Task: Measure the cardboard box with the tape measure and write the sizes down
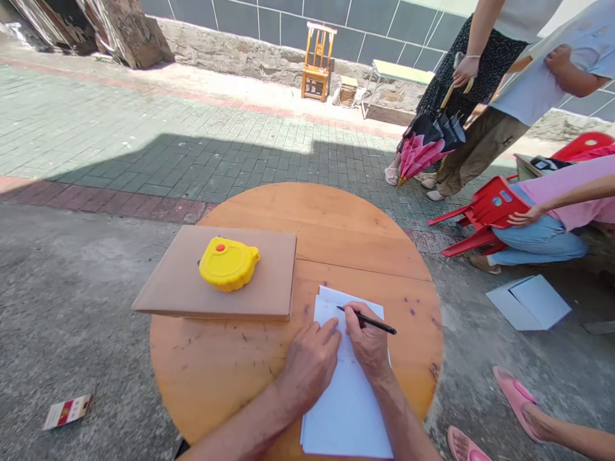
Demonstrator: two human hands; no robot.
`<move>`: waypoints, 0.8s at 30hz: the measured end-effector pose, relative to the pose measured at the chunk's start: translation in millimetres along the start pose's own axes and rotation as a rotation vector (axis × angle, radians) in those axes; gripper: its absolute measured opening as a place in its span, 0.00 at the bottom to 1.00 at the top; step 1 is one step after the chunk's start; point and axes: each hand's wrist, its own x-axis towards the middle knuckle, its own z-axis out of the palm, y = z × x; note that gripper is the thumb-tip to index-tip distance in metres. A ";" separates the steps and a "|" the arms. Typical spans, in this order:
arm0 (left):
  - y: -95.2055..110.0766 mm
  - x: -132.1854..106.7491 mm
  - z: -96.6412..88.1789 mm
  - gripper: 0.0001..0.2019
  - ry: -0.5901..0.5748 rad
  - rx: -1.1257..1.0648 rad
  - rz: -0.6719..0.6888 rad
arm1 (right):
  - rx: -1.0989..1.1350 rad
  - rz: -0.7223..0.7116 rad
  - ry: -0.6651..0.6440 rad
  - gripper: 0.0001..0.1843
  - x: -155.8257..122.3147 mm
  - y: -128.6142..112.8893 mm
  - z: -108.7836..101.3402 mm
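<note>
My right hand (368, 339) grips a black pen (377, 323), its tip near the upper part of a stack of white paper sheets (348, 403). Faint writing shows near the top of the sheet. Resting against the left side of the paper, my left hand (312, 362) lies palm down with its fingers extended and holds nothing. The sheets lie on a round wooden table (230, 371). To the left, a yellow tape measure (229, 264) with a red button sits on a flat brown cardboard box (269, 291).
Two people stand at the upper right, one holding a pink and black folded umbrella (425, 150). Another person crouches beside a red plastic chair (494, 205). A pale box (528, 302) and a cigarette pack (67, 411) lie on the ground. A wooden chair (318, 61) stands by the wall.
</note>
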 end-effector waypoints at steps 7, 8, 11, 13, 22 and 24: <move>-0.2 -0.4 0.4 0.12 0.008 -0.009 0.000 | -0.001 -0.007 0.000 0.10 -2.3 -0.1 -0.8; -0.4 -0.6 0.8 0.12 0.005 -0.011 -0.003 | 0.000 -0.006 0.009 0.10 -2.8 0.4 -1.1; -1.2 -0.9 1.9 0.11 -0.001 -0.024 -0.010 | 0.005 0.002 0.035 0.11 -3.6 2.9 -1.9; -1.8 -0.9 2.7 0.10 0.002 -0.040 -0.017 | 0.008 0.008 0.044 0.11 -3.3 4.5 -2.0; -1.2 -0.7 3.7 0.10 0.024 -0.054 -0.016 | 0.022 0.026 0.032 0.11 -1.9 4.5 -1.2; -1.2 -0.4 3.6 0.09 0.022 -0.056 -0.018 | 0.022 0.026 0.030 0.11 -1.9 3.9 -1.1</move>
